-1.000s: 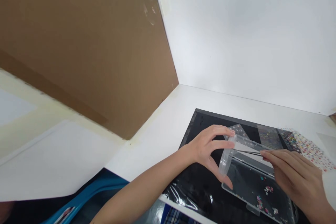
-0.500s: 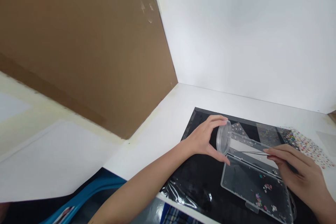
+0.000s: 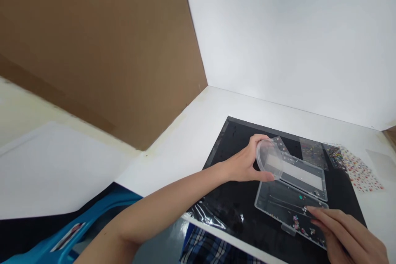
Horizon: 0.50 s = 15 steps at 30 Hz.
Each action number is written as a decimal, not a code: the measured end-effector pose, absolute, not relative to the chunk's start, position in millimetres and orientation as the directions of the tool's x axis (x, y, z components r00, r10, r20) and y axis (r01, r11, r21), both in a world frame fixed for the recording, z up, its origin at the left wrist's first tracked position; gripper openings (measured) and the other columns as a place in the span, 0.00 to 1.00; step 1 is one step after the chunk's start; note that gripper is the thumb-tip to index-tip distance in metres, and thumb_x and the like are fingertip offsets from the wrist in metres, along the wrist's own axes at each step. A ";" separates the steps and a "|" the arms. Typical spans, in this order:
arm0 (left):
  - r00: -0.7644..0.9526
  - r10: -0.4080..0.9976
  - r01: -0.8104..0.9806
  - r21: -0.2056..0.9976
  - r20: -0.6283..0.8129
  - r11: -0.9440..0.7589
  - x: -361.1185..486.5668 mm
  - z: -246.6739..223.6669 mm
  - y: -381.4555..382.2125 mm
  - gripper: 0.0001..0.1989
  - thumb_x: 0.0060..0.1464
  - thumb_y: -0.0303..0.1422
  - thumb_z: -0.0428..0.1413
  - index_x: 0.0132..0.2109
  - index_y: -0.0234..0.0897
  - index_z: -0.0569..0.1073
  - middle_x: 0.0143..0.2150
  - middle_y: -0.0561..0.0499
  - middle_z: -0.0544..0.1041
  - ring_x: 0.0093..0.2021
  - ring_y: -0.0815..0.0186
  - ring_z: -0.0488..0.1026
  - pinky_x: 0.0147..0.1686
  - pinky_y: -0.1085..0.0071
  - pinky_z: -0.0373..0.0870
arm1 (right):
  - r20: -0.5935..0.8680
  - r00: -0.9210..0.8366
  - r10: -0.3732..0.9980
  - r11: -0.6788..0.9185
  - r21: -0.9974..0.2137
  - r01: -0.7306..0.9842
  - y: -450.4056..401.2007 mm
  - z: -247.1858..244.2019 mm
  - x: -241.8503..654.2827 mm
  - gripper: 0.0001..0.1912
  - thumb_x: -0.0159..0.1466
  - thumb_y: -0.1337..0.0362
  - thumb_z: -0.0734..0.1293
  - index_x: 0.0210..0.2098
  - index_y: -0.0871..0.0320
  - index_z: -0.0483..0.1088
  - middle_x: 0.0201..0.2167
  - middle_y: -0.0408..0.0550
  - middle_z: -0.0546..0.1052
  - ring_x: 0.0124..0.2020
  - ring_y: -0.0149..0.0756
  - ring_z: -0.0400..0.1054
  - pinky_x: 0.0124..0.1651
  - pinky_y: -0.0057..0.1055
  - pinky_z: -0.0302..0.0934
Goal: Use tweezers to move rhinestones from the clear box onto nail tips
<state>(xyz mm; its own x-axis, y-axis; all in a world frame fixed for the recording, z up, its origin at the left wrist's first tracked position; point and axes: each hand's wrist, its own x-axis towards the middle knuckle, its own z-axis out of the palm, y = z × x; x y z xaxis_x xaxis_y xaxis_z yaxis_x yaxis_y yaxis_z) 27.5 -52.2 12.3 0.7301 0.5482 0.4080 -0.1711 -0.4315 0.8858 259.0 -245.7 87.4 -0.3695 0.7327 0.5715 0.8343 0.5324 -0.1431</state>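
Observation:
My left hand point(image 3: 244, 165) grips a transparent round plastic tub point(image 3: 269, 159) by its sides, tilted above the black mat. My right hand point(image 3: 343, 235) is at the near edge of the mat, pinching slim metal tweezers point(image 3: 286, 203). Their tips lie over the lower half of an open, transparent hinged plastic case point(image 3: 291, 210). Small colourful gems point(image 3: 296, 222) are scattered inside that half. The case's other half point(image 3: 303, 175) lies beyond it, holding a white strip. The tub is close to this far half but its contact with it is hidden.
The case rests on a black mat point(image 3: 235, 144) on a white table point(image 3: 198, 136). Gem-covered sheets point(image 3: 355, 171) lie at the far right. Crinkled plastic film point(image 3: 210, 214) lies at the mat's near edge. Cardboard point(image 3: 108, 49) and a white wall point(image 3: 278, 29) stand behind; a blue chair point(image 3: 77, 222) lies below left.
My right hand has moved nearer, bringing the tweezers from above the hinge to over the lower case half. The tub has tilted further, and the whole view has shifted slightly.

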 end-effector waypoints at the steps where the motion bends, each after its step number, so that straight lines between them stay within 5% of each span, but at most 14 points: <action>1: 0.742 0.560 -0.138 0.902 0.368 -0.409 27.8 12.2 -53.1 0.49 0.50 0.54 0.70 0.66 0.46 0.49 0.64 0.35 0.65 0.64 0.42 0.70 0.60 0.41 0.71 | 0.571 -0.374 0.730 0.530 -0.129 0.838 -246.2 84.9 257.2 0.13 0.70 0.72 0.64 0.49 0.56 0.78 0.36 0.45 0.84 0.31 0.30 0.80 0.38 0.22 0.72; 8: 0.726 0.663 0.047 0.950 0.181 -0.310 27.2 16.3 -54.5 0.49 0.52 0.52 0.70 0.67 0.42 0.50 0.64 0.32 0.66 0.61 0.42 0.73 0.56 0.41 0.74 | 0.552 -0.440 0.709 0.557 -0.055 0.829 -240.3 70.8 255.4 0.25 0.75 0.67 0.62 0.70 0.54 0.68 0.41 0.45 0.85 0.35 0.32 0.81 0.41 0.27 0.71; 15: 0.702 0.710 0.156 0.960 0.058 -0.233 28.2 23.7 -57.0 0.52 0.49 0.55 0.69 0.68 0.41 0.50 0.69 0.30 0.63 0.64 0.36 0.70 0.58 0.37 0.73 | 0.514 -0.479 0.712 0.590 -0.067 0.805 -250.8 44.2 263.0 0.26 0.77 0.66 0.59 0.73 0.53 0.63 0.51 0.49 0.84 0.46 0.39 0.81 0.51 0.33 0.70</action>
